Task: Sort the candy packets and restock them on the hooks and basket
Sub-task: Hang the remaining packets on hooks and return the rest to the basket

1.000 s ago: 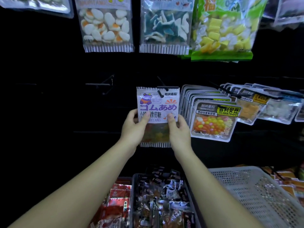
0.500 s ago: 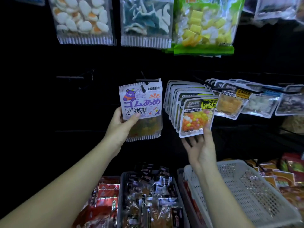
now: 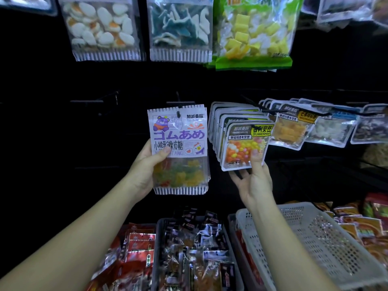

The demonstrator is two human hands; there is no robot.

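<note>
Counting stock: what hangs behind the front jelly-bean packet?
Behind the white-edged packet of colourful jelly beans, several similar packets hang; only their left edges show, fronts and count hidden.

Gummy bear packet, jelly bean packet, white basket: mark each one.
gummy bear packet (image 3: 178,134), head view, on the purple lettering.
jelly bean packet (image 3: 239,153), head view, on the clear window.
white basket (image 3: 323,246), head view, on the bare mesh floor.

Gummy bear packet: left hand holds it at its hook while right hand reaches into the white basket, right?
No: head view shows the right hand pinching the front jelly bean packet instead. The left hand holds the gummy bear packet.
</note>
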